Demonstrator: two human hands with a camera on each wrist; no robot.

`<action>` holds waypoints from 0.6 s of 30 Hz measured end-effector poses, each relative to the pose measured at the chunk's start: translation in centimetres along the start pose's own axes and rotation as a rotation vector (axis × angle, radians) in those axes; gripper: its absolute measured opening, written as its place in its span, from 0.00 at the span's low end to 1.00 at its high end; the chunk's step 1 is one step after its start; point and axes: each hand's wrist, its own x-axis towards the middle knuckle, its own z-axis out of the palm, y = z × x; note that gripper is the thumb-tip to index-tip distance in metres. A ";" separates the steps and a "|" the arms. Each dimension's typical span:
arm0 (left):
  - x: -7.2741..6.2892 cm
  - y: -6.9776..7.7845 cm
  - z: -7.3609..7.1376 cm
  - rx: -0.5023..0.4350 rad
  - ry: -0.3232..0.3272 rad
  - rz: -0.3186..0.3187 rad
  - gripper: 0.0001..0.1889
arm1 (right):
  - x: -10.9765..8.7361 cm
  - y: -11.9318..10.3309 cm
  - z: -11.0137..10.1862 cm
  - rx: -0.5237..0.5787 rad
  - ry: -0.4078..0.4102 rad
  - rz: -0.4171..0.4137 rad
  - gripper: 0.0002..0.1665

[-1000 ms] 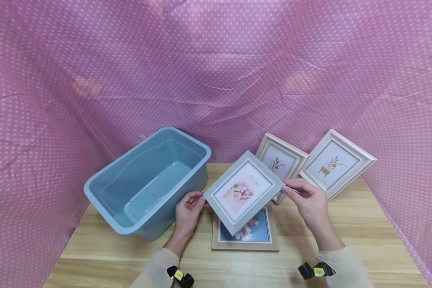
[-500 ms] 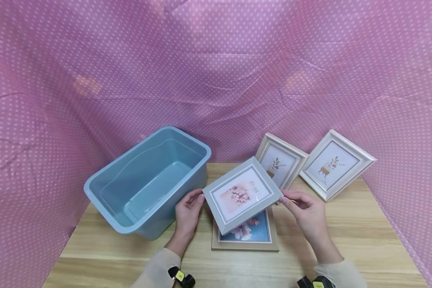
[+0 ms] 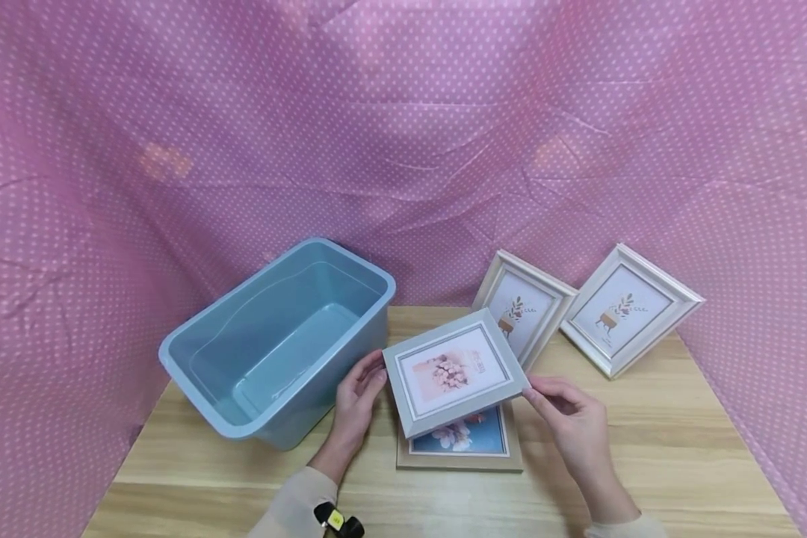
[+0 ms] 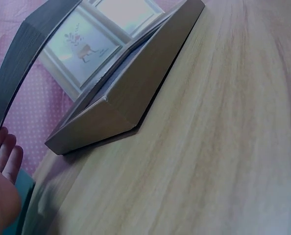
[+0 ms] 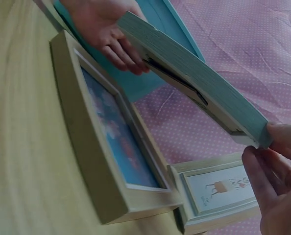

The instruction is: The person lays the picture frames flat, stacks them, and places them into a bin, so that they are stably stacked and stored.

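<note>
Between my two hands a pale grey picture frame (image 3: 453, 371) with a pink flower print is held tilted above the table. My left hand (image 3: 359, 403) holds its left corner, fingers at the edge. My right hand (image 3: 574, 422) pinches the lower right corner between thumb and fingers. The right wrist view shows the frame's back, with a dark stand strip (image 5: 177, 81). Under it lies a beige picture frame (image 3: 460, 461) with a blue flower print, flat on the table and partly covered.
A blue plastic bin (image 3: 370, 329) stands left of my left hand, with nothing visible inside. Behind the held frame, a cream picture frame (image 3: 545, 329) leans up, and a white picture frame (image 3: 622, 310) stands farther right. Pink dotted cloth (image 3: 403, 149) surrounds the wooden table (image 3: 672, 441).
The held picture frame has turned clockwise, its right corner coming down with my right hand. It now sits lower over the beige frame. The left hand has shifted slightly right.
</note>
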 end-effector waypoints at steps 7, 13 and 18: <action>0.0 0.1 0.2 0.056 -0.052 -0.002 0.26 | -1.4 0.5 -0.1 -0.048 0.048 0.052 0.10; 0.3 0.3 0.2 0.074 -0.074 -0.008 0.27 | -2.6 0.8 0.0 -0.142 0.054 0.093 0.10; 0.5 0.5 0.1 0.084 -0.096 -0.006 0.27 | -3.7 1.1 0.2 -0.183 0.054 0.106 0.09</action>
